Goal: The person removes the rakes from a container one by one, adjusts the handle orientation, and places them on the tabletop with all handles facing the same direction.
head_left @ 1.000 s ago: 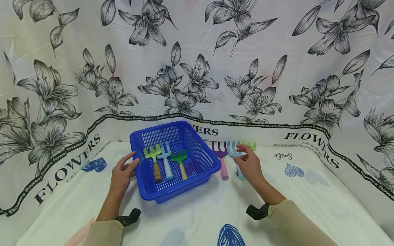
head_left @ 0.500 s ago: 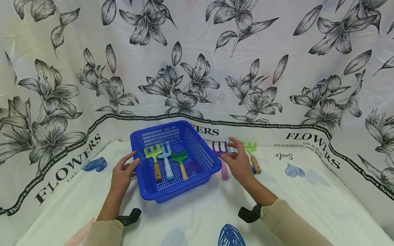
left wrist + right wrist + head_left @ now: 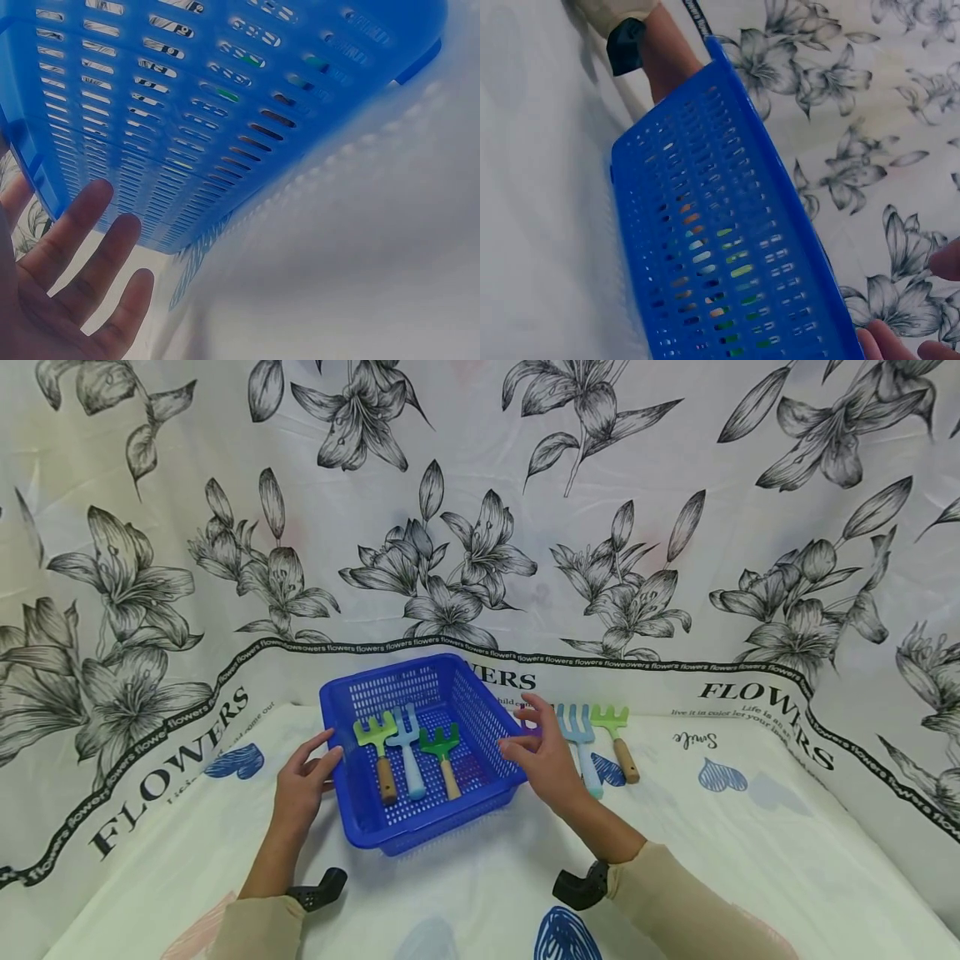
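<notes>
A blue perforated basket (image 3: pixel 487 714) is set on the cloth-covered desk (image 3: pixel 465 877), left of centre. In it are laid a light-green hand rake (image 3: pixel 384 768), a light-blue hand rake (image 3: pixel 409 764) and a dark-green hand rake (image 3: pixel 440 747); by this, half the rakes in sight appear placed. Three are left outside, to its right: a purple rake (image 3: pixel 528 726), largely hidden, a second light-blue rake (image 3: pixel 579 737) and a second light-green rake (image 3: pixel 622 752). The basket's left rim is touched by the left hand's (image 3: pixel 298 783) relaxed fingers. Beside the right rim, the right hand's (image 3: pixel 551 764) fingers are spread, with nothing held; whether that rim is touched cannot be told.
</notes>
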A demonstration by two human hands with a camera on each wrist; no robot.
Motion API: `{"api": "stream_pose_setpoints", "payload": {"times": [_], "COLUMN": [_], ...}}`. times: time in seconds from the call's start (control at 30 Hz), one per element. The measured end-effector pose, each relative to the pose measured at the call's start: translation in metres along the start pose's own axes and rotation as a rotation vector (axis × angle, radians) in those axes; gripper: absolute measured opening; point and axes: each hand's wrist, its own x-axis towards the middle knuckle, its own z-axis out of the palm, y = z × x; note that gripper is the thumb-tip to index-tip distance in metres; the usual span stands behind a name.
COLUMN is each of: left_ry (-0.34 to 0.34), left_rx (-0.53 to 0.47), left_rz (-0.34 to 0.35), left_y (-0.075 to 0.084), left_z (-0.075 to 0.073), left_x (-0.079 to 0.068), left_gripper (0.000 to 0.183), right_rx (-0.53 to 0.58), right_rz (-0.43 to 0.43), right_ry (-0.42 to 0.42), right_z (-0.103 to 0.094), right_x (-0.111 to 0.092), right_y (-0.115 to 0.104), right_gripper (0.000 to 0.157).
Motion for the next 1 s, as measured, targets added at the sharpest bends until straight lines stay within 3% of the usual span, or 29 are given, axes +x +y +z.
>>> {"api": "stream_pose_setpoints", "payload": {"times": [0.23,0.4,0.67,1.0], "left_ry": [-0.002,-0.01,-0.003,-0.02], "left_rx": [0.0,-0.005,-0.013,-0.006], "left_rz": [0.003,0.001,-0.001,-0.002], "left_y": [0.002,0.001,0.001,0.004], "left_z": [0.002,0.002,0.002,0.0], "left_x": [0.0,-0.002,-0.002,-0.003], "left_gripper": [0.061,0.062,0.06,0.062], "right_rx": [-0.139,-0.166,-0.241,-0.263], "right_rz": [-0.002,0.029,0.087,0.176], "right_ry": [0.009,-0.005,-0.107,-0.321], "right_z": [0.018,0.03,0.035,0.041], "right_x": [0.005,0.011,0.023,0.044], "right_y": [-0.007,-0.008,-0.009,-0.002], "right_gripper": [0.077,0.083,0.083,0.078]}}
